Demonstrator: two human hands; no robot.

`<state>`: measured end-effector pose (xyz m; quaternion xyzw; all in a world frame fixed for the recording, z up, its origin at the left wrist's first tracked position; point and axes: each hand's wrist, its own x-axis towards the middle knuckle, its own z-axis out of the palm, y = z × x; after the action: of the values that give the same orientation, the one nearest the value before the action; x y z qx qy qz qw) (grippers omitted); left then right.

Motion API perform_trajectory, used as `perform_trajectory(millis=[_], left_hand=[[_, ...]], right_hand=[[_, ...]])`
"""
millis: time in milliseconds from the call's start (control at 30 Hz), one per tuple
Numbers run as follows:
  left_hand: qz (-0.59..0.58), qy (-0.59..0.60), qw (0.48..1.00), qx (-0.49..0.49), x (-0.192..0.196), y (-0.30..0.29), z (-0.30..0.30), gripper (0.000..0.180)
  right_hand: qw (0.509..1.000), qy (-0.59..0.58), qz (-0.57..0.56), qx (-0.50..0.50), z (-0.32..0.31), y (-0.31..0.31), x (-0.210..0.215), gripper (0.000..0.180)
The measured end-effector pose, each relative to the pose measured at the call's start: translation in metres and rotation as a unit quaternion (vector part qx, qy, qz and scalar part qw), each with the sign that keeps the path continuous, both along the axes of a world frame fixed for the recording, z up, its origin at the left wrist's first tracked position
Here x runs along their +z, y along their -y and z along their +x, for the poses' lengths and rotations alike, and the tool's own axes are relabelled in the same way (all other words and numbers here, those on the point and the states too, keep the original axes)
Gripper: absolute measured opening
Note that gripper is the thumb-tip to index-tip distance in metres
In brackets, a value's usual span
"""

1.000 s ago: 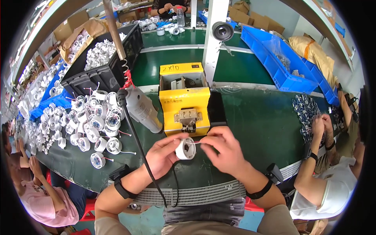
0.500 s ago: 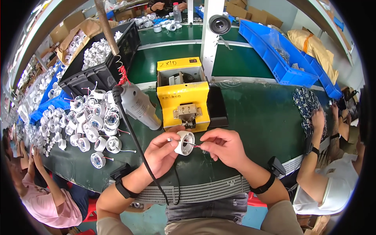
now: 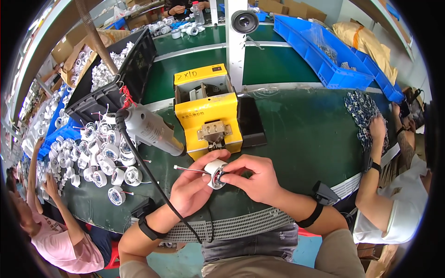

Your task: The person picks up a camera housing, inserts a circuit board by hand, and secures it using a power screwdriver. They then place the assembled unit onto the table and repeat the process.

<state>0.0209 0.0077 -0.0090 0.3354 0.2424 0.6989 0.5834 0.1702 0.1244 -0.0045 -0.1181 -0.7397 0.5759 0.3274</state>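
Centrally, two hands (image 3: 190, 191), one white housing (image 3: 214, 167) between.

Assembly workshop, green workbench (image 3: 301, 134), heaped white parts (image 3: 111, 152)

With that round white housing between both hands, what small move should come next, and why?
Probably ease the small dark piece at the right hand into the open face of the round white plastic housing: the left hand holds it, the right fingers are at its opening, and the thin wire with its white connector sticks out leftward. The piece's depth is hidden.
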Motion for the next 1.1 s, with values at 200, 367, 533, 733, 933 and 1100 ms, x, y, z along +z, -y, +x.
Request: perform_trajectory(millis=[200,367,533,733,933,1100], left_hand=[[0.002,0.031,0.999,-0.038,0.005,-0.003,0.004,0.054],[0.048,0.018,0.999,-0.012,0.005,0.0,0.016,0.061],[-0.006,-0.219,0.975,0.034,-0.003,-0.001,0.009,0.066],[-0.131,-0.194,0.97,0.062,0.001,0.0,0.005,0.045],[-0.154,-0.121,0.978,0.066,-0.009,-0.006,-0.003,0.036],[-0.185,-0.126,0.972,0.072,-0.007,-0.004,0.002,0.034]], right_hand=[[0.993,-0.023,0.097,-0.059,-0.001,0.003,0.003,0.02],[0.972,-0.077,0.192,-0.114,-0.004,0.002,0.001,0.03],[0.997,-0.025,-0.074,0.001,-0.006,0.003,-0.006,0.031],[0.974,0.055,0.214,-0.045,-0.017,-0.008,0.011,0.012],[0.927,0.009,0.349,-0.137,-0.047,0.0,0.029,0.023],[0.956,-0.016,0.272,-0.11,-0.106,0.024,0.049,0.052]])
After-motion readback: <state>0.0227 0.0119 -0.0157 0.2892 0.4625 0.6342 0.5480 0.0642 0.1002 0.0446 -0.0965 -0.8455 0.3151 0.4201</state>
